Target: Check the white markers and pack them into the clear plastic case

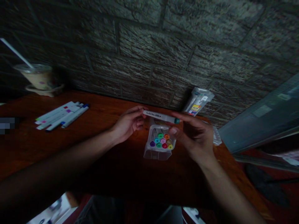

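Note:
A white marker [160, 116] with a dark green end and small print on its barrel is held level above the table. My left hand [127, 124] pinches its left end between thumb and fingers. At the green end is my right hand [198, 133], index finger along the barrel and thumb just below, fingers closed loosely around it. Under the marker a clear plastic case [157, 155] holds several markers, their round ends showing purple, blue, green, pink, orange, red and yellow.
Several white markers [62, 115] lie in a loose pile on the wooden table [105, 107] at left. Behind them stands a cup with a straw [38, 77]. A clear labelled container [198, 101] rests near the stone wall [144, 53]. A glass panel [259, 107] borders the right side.

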### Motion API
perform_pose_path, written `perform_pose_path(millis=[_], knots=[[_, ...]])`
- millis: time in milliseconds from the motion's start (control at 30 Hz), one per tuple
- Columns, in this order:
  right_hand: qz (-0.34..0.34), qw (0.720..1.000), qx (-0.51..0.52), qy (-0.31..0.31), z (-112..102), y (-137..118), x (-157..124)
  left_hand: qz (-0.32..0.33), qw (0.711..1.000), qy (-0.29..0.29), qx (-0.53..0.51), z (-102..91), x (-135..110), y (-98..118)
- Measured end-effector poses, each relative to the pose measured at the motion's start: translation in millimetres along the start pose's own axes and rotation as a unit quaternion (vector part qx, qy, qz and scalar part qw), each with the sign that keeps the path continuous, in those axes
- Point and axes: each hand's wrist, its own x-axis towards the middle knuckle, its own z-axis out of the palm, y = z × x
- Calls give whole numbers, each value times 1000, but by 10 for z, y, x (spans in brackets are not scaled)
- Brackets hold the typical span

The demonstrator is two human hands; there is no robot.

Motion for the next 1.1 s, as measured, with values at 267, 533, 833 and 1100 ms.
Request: perform_pose_path(millis=[267,533,833,1100], knots=[[52,995,-22,86,-40,144,74,48,999,9,9,3,11,40],[60,996,2,65,-55,175,42,38,999,22,-5,-19,25,28],[38,997,-22,57,-56,179,58,42,999,-3,-13,-4,16,40],[28,999,15,44,-51,122,36,-5,999,-31,-45,-33,25,49]])
